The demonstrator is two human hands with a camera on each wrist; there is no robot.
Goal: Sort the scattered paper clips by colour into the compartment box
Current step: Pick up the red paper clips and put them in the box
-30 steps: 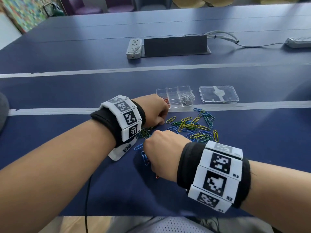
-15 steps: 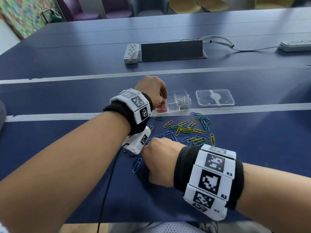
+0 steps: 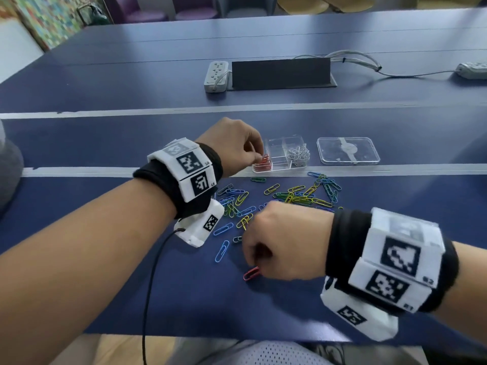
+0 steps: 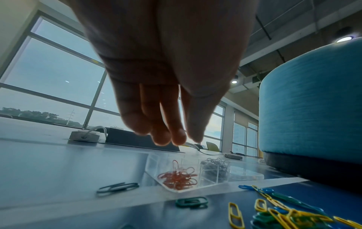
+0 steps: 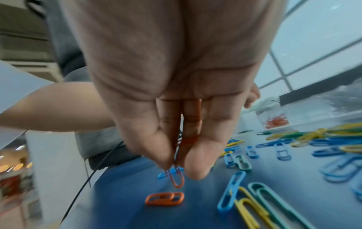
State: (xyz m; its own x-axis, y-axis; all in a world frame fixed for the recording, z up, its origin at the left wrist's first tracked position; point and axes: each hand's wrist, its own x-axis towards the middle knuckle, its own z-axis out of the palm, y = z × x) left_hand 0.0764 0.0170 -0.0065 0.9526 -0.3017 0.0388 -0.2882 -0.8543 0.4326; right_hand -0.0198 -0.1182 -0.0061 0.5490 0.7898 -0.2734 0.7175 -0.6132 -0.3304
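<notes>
A clear compartment box [image 3: 276,148] [image 4: 154,162] stands past the loose pile of blue, yellow and green paper clips [image 3: 303,197] [image 5: 321,136]. Its near left cell holds red clips [image 3: 263,163] [image 4: 178,179], and its near right cell holds silver ones [image 3: 297,155] [image 4: 215,167]. My left hand [image 3: 254,154] [image 4: 184,137] hovers just above the red cell, fingers pointing down, with nothing seen in them. My right hand [image 3: 253,262] [image 5: 176,167] is at the pile's near edge and pinches a red clip [image 5: 177,178] between thumb and fingers. Another red clip [image 5: 164,199] lies on the table below it.
The box's clear lid [image 3: 347,151] lies to the right of the box. A white power strip [image 3: 216,75] and a black cable flap [image 3: 280,73] sit farther back. A black wire [image 3: 152,285] runs from my left wrist over the table's near edge.
My left hand rose from the pile and went forward to above the red cell. My right hand stayed at the pile's near edge and now has a red clip lifted in its pinch.
</notes>
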